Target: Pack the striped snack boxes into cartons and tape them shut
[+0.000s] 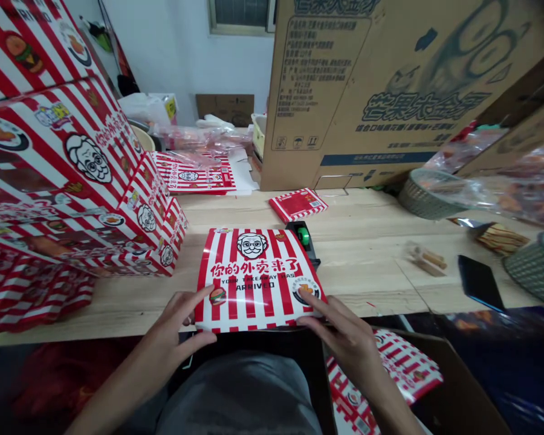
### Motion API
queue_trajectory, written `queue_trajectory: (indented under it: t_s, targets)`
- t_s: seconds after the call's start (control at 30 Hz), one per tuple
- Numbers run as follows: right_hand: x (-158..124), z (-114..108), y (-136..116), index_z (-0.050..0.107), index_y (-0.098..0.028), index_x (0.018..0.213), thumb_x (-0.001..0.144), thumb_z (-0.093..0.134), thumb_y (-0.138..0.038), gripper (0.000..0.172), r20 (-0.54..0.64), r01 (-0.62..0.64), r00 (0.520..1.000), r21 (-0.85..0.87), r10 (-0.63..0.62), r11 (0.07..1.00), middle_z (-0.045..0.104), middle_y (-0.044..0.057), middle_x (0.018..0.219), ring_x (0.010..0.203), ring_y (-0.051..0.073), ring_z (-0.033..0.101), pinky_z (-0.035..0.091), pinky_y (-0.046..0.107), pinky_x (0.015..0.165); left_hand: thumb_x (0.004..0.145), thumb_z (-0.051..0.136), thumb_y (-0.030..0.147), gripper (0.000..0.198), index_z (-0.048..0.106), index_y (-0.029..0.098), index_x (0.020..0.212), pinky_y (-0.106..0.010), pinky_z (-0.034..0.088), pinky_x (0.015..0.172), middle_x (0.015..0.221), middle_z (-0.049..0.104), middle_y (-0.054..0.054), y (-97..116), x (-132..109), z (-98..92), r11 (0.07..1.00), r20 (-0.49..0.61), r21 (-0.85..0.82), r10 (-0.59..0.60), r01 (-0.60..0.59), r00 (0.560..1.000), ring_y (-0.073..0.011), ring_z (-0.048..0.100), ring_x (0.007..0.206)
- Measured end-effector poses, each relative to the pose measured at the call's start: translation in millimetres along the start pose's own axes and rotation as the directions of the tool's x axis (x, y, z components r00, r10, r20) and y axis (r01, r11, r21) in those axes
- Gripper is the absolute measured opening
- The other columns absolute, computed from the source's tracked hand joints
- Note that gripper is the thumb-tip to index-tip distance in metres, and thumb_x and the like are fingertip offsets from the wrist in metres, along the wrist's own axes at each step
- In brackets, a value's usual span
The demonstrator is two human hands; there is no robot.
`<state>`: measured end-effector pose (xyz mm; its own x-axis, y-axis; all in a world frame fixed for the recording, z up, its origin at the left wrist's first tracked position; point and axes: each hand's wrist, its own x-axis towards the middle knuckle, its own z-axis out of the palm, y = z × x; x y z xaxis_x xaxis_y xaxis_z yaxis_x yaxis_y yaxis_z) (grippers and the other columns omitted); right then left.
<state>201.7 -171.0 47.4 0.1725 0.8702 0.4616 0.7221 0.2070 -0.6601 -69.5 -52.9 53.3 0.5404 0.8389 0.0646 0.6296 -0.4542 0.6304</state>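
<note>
A red-and-white striped takeaway box (256, 302), printed with a bespectacled face and "YOUR TAKEAWAY HAS ARRIVED", is between my hands at the table's front edge. Its glossy top panel bows slightly; whether the box is flat or folded up underneath, I cannot tell. My left hand (185, 320) grips the near left corner, index finger on top and thumb at the near edge. At the near right corner, my right hand (340, 326) holds it with fingers on the panel and thumb low. Behind its right side, a black tape dispenser (315, 261) with green tape is partly hidden.
Assembled striped boxes (72, 163) are stacked at left. A small red packet (299, 204) lies before a large cardboard carton (317, 133). At right are a phone (480, 283) and woven baskets (428, 196). More striped sheets (405, 362) sit in an open carton below the table edge.
</note>
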Motion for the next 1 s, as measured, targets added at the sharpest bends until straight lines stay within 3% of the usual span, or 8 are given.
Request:
queue_trajectory:
  t_s: [0.1,0.2,0.3,0.43,0.57,0.7,0.87,1.0]
  targets:
    - [-1.0,3.6,-0.3,0.059,-0.027,0.115,0.08,0.06,-0.019,0.036,-0.078,0.085,0.993,-0.103,-0.093,0.991,0.058,0.0,0.065,0.055,0.012,0.055,0.049,0.023,0.052,0.083,0.051,0.036,0.047,0.041,0.032,0.129,-0.027,0.049,0.077,0.102,0.051,-0.004,1.4,-1.0,5.1,0.998,-0.06,0.0,0.066,-0.066,0.996,-0.0164,0.055,0.089]
    - [-6.2,8.1,5.3,0.061,-0.025,0.111,0.078,0.062,-0.017,0.034,-0.095,0.131,0.985,-0.143,-0.146,0.981,0.058,0.0,0.062,0.054,0.012,0.054,0.047,0.023,0.051,0.086,0.048,0.031,0.041,0.043,0.035,0.127,-0.023,0.048,0.077,0.101,0.047,-0.003,-3.9,-6.7,13.5,0.985,-0.158,0.049,0.172,-0.166,0.972,-0.0143,0.053,0.09]
    - [-15.9,9.6,11.9,0.058,-0.025,0.114,0.079,0.061,-0.019,0.035,0.008,0.131,0.991,-0.082,-0.131,0.988,0.061,0.002,0.069,0.061,0.013,0.057,0.049,0.023,0.053,0.086,0.05,0.026,0.039,0.046,0.036,0.124,-0.019,0.048,0.073,0.095,0.046,-0.001,-14.9,-13.4,22.0,0.951,-0.213,0.102,0.306,-0.29,0.928,-0.0114,0.052,0.083]
    - [-19.4,2.5,12.3,0.053,-0.026,0.12,0.084,0.053,-0.015,0.038,0.132,0.102,0.987,-0.07,-0.092,0.992,0.061,0.002,0.075,0.065,0.012,0.058,0.049,0.022,0.055,0.085,0.052,0.03,0.041,0.045,0.032,0.125,-0.02,0.049,0.072,0.095,0.048,-0.002,-25.3,-15.9,25.1,0.925,-0.184,0.158,0.371,-0.345,0.91,-0.0128,0.053,0.082]
    - [-10.0,-0.4,4.9,0.058,-0.026,0.115,0.082,0.053,-0.011,0.036,0.068,0.166,0.985,-0.182,-0.156,0.969,0.059,0.001,0.068,0.061,0.013,0.053,0.047,0.025,0.054,0.086,0.05,0.021,0.038,0.046,0.03,0.123,-0.02,0.047,0.072,0.094,0.047,-0.002,-28.6,-12.3,27.9,0.906,-0.257,0.192,0.417,-0.377,0.872,-0.0121,0.052,0.083]
    - [-13.3,12.8,0.9,0.062,-0.026,0.106,0.081,0.055,-0.011,0.03,-0.024,0.06,0.998,-0.132,-0.063,0.989,0.057,0.003,0.075,0.069,0.014,0.053,0.048,0.025,0.058,0.083,0.05,0.01,0.032,0.055,0.027,0.111,-0.019,0.046,0.066,0.087,0.047,-0.001,-33.3,-10.4,35.8,0.873,-0.352,0.271,0.482,-0.405,0.802,-0.0106,0.052,0.076]
    - [-29.4,26.6,8.8,0.061,-0.028,0.103,0.081,0.057,-0.013,0.027,-0.054,-0.055,0.997,0.021,0.056,0.998,0.052,0.002,0.082,0.074,0.013,0.055,0.051,0.024,0.06,0.085,0.049,0.012,0.023,0.058,0.024,0.102,-0.019,0.047,0.066,0.088,0.048,-0.002,-41.9,-9.0,34.7,0.839,-0.318,0.309,0.534,-0.447,0.783,-0.0106,0.053,0.076]
    - [-37.6,23.5,20.8,0.054,-0.026,0.115,0.083,0.057,-0.024,0.033,0.037,0.081,0.996,-0.052,-0.079,0.995,0.053,0.004,0.088,0.078,0.014,0.057,0.053,0.024,0.064,0.087,0.048,0.017,0.017,0.057,0.021,0.101,-0.018,0.046,0.068,0.09,0.047,-0.003,-47.8,-5.9,32.6,0.796,-0.301,0.335,0.597,-0.504,0.743,-0.0102,0.051,0.078]
